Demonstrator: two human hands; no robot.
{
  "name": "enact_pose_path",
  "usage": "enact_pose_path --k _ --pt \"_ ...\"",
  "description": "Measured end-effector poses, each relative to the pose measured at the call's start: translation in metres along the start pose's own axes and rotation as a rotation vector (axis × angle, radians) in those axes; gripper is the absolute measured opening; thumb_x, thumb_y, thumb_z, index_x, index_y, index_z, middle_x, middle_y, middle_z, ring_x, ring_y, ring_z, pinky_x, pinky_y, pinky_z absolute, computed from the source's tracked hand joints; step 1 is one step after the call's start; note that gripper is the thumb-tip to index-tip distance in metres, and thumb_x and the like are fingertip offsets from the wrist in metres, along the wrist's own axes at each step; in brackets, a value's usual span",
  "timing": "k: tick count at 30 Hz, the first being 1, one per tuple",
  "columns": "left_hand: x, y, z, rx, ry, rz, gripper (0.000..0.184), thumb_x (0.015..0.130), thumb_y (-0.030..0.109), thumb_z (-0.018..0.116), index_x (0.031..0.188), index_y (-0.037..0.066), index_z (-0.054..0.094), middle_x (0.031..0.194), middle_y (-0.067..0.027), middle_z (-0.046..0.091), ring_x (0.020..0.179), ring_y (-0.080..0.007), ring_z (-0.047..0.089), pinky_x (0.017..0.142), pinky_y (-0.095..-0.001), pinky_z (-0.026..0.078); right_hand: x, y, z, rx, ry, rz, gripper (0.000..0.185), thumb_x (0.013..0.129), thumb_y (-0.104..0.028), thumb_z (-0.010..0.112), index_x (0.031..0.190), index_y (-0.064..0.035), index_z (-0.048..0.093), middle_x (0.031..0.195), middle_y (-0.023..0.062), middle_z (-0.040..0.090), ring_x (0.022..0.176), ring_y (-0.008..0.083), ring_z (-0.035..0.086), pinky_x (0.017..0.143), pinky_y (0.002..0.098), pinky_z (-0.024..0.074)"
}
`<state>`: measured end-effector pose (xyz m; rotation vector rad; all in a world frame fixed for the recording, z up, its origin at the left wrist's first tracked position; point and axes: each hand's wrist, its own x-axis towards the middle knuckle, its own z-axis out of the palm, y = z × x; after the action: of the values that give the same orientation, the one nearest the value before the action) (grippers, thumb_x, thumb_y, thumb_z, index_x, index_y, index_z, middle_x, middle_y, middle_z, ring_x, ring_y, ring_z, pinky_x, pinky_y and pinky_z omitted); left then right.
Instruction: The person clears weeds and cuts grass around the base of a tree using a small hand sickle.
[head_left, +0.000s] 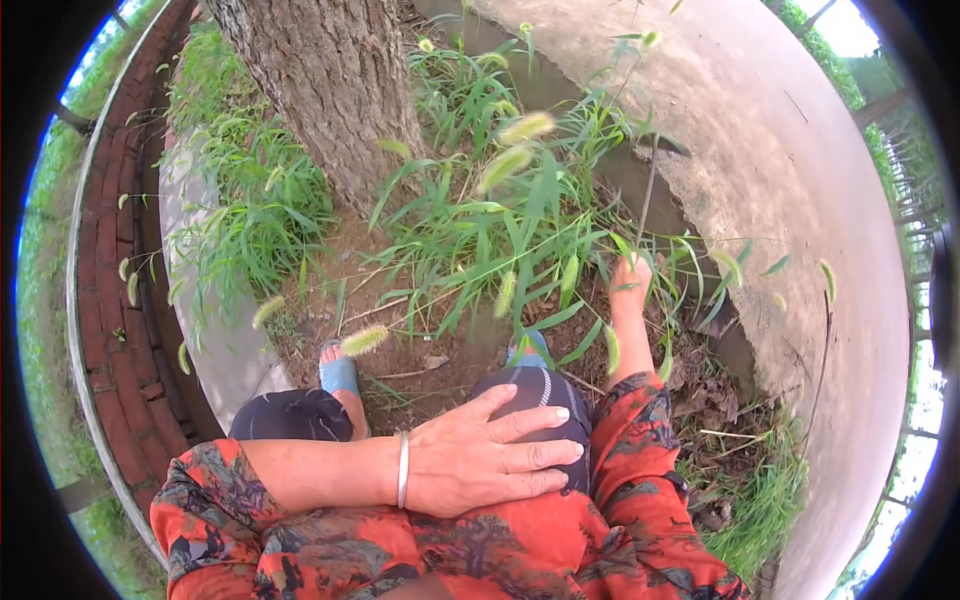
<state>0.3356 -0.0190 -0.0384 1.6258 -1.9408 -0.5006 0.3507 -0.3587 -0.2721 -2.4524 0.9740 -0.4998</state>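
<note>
My left hand (490, 440), a light band around its wrist, lies flat with fingers spread on my dark-clothed knee (515, 390). Farther forward, my right hand (630, 272) is low among green bristly grass (520, 220), closed, with its fingers partly covered by blades. A thin greyish rod (648, 190) runs forward from it to a dark, flat, blade-like end near the concrete edge; its exact kind is unclear. Blurred seed heads (505, 168) hang between the camera and the ground.
A tree trunk (335, 90) rises ahead on the left. Concrete paving (820, 200) with a broken edge curves along the right. Red bricks (108, 290) line the far left. Blue footwear (340, 372) shows on bare soil, and dry leaves (705, 390) lie by my right arm.
</note>
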Motion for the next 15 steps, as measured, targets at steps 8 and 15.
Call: enact_pose_path --k 8,15 --pt "0.001 -0.001 -0.001 0.01 0.028 0.027 0.035 0.08 0.021 0.046 0.114 0.014 0.051 0.13 -0.0064 0.041 0.123 -0.0282 0.035 0.091 -0.055 0.035 -0.048 0.012 0.031 0.075 -0.294 0.269 0.047 0.09 -0.039 0.032 0.09 0.0001 0.058 0.093 0.0262 0.058 0.089 0.0434 0.054 0.078 0.0481 0.0425" --pt "0.0 0.001 -0.001 -0.002 0.047 -0.001 0.035 0.08 0.021 0.045 0.114 0.014 0.051 0.13 -0.0064 0.041 0.123 -0.0284 0.035 0.091 -0.0544 0.034 -0.013 -0.011 -0.004 -0.154 -0.092 -0.135 0.04 0.09 -0.034 0.035 0.094 -0.0013 0.057 0.095 0.0253 0.058 0.086 0.0424 0.055 0.076 0.0484 0.0427"
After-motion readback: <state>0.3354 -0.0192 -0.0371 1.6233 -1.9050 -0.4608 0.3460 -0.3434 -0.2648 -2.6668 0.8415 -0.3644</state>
